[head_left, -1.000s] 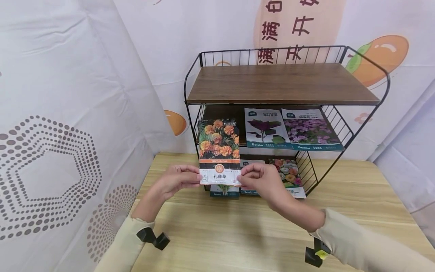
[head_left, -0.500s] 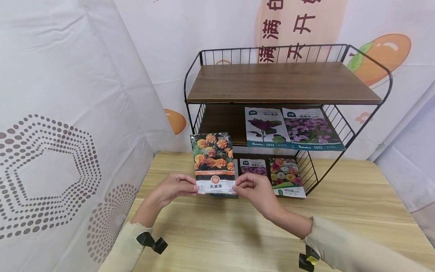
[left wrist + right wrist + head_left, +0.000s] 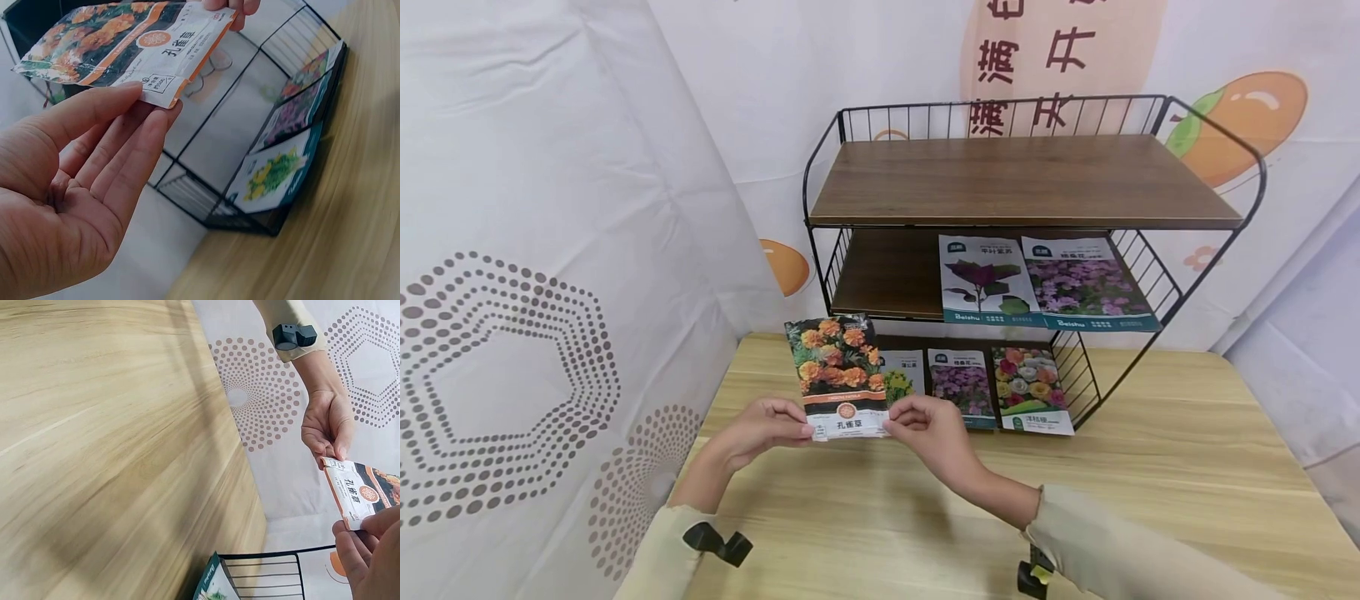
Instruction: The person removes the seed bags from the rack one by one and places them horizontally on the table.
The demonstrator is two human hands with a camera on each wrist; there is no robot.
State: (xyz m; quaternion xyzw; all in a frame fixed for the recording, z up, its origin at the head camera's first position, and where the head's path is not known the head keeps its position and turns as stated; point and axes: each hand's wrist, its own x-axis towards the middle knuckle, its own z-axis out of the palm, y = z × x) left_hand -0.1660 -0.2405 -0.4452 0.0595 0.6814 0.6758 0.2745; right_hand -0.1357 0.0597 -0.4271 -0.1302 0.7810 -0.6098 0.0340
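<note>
Left hand [image 3: 767, 429], out in front of the rack [image 3: 1022, 179] and past its left end, pinches the near left corner of the marigold packet [image 3: 842, 379] between thumb on top and fingers beneath. That packet is held up off the table [image 3: 1097, 487], before the rack's lower left corner, its far edge tilted a little to the left. Right hand [image 3: 934, 437], before the rack's left half, pinches the near right corner, fingers curled in.

The packet looks light and thin, probably a glossy film that bends easily and could slip or crease; the white strip along its near edge seems a sensible hold, though gripping midway up the sides would probably support the far end better.

On the rack's lowest tier, left to right, lie a yellow-flowered packet [image 3: 901, 375], a purple-flowered one [image 3: 962, 387] and a mixed-bloom one [image 3: 1030, 387]; two more packets [image 3: 988, 279] fill the middle tier's right side.
</note>
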